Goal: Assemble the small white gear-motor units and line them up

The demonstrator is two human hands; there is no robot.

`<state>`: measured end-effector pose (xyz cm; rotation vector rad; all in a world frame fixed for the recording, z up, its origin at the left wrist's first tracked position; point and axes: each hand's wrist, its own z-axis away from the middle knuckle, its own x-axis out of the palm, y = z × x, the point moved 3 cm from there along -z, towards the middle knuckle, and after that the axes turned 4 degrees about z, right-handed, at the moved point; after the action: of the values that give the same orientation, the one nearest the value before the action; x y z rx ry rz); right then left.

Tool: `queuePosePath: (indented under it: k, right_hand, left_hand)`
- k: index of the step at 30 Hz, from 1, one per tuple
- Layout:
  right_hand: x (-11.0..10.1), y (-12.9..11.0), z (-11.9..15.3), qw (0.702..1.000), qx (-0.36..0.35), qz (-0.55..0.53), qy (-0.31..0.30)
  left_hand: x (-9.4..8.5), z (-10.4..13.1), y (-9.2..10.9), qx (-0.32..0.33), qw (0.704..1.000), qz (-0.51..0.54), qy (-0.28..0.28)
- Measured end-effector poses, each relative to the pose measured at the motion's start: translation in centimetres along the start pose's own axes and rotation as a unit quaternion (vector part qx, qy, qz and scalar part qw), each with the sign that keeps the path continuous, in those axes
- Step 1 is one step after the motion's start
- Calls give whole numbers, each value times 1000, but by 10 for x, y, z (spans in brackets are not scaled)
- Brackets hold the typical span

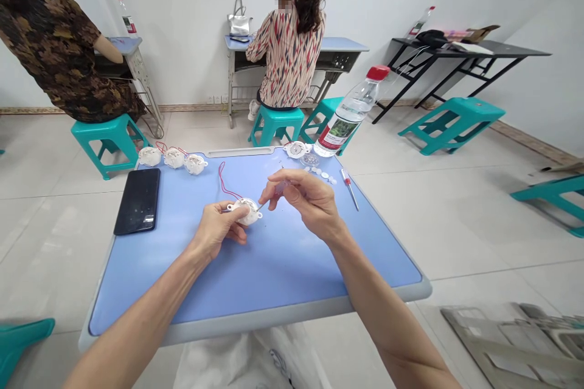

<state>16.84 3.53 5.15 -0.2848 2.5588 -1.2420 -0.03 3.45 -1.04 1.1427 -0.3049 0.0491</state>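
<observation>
Over the middle of the desk, my left hand (pixel 218 225) grips a small round white housing (pixel 249 214) with side lugs, thumb on top. A thin red wire (pixel 222 177) curls away from it across the desk. My right hand (pixel 308 197) pinches a screwdriver (pixel 281 187) with a clear pinkish handle, mostly covered by the fingers. Its thin shaft slants down to the housing's right side; whether the tip sits in a screw is too small to tell. Another screwdriver (pixel 350 189) with a red and clear handle lies at the desk's right edge.
On the blue desk (pixel 274 279) are a black phone (pixel 137 200), several white housings (pixel 174 158) at the back left, another housing (pixel 296 149), small white discs (pixel 325 175) and a water bottle (pixel 349 115). Two people (pixel 292 55) sit on green stools (pixel 276 124) beyond.
</observation>
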Motion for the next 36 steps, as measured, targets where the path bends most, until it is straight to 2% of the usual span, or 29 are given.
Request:
queuePosePath:
  k: [6,22,25,31,36]
  right_hand:
    - [3,-1,-1,999,-16,-13,30]
    - [8,7,-4,994,20,-78,77]
    - [8,5,-4,996,17,-64,58]
    - [3,-2,-1,999,-2,-23,-23]
    - [-1,-4,-2,999,-19,24,-13]
  left_hand:
    - [0,0,0,9,1000,-9,-3]
    - [0,0,-1,9,1000,-7,0]
    - [-1,-1,-2,7,1000,-6,0]
    - [0,-2,-2,6,1000,-11,-4]
    - [0,-1,-1,2,1000,-18,-1]
